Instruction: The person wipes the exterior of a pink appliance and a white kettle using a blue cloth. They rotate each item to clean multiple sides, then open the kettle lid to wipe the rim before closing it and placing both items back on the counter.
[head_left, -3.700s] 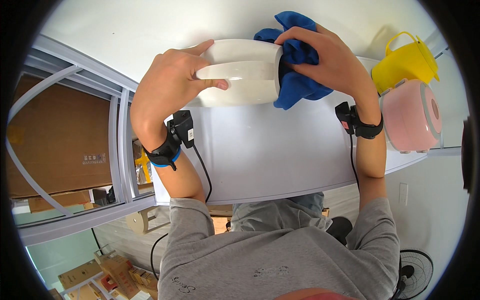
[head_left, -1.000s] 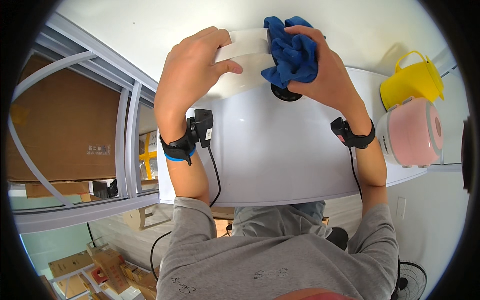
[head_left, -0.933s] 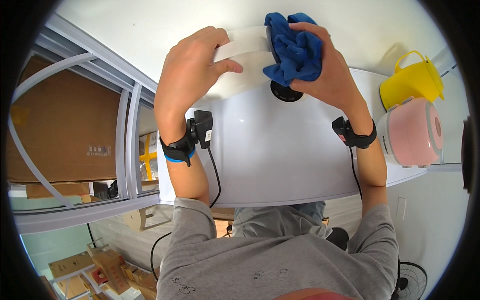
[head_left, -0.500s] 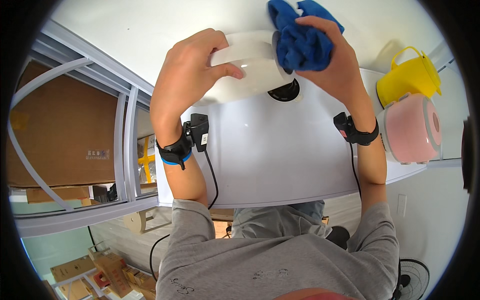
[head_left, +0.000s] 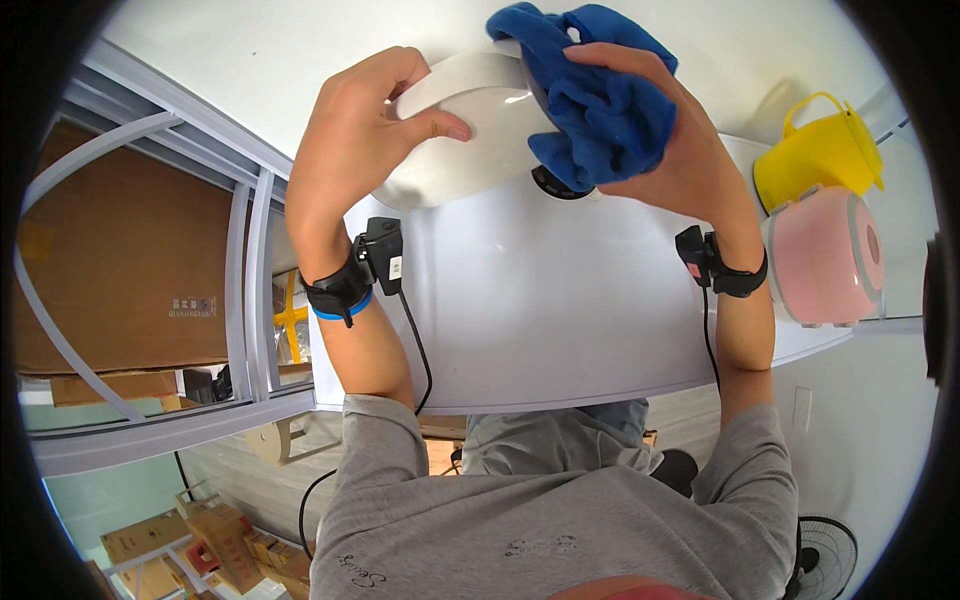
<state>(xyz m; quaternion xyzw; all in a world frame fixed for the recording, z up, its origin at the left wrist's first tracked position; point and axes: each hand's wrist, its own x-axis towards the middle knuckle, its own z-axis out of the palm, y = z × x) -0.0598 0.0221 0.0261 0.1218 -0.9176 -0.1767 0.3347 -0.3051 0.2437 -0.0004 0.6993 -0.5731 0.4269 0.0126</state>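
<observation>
A white kettle is tipped on its side above the far part of the white table, its grey-rimmed end facing right. My left hand is closed around its arched handle, with the thumb along the near side. In my right hand is a bunched blue cloth, pressed against the rimmed end and covering most of it. Some cloth drapes over the kettle's top edge. Below the cloth, a round black base shows partly on the table.
To the right stand a yellow pitcher and a pink rounded appliance. A grey-framed shelf with a large cardboard box is on the left. Black cables hang from both wrist straps.
My left hand and the kettle have shifted slightly left. The cloth has spread left and down over the rimmed end, and my right hand has come a little nearer.
</observation>
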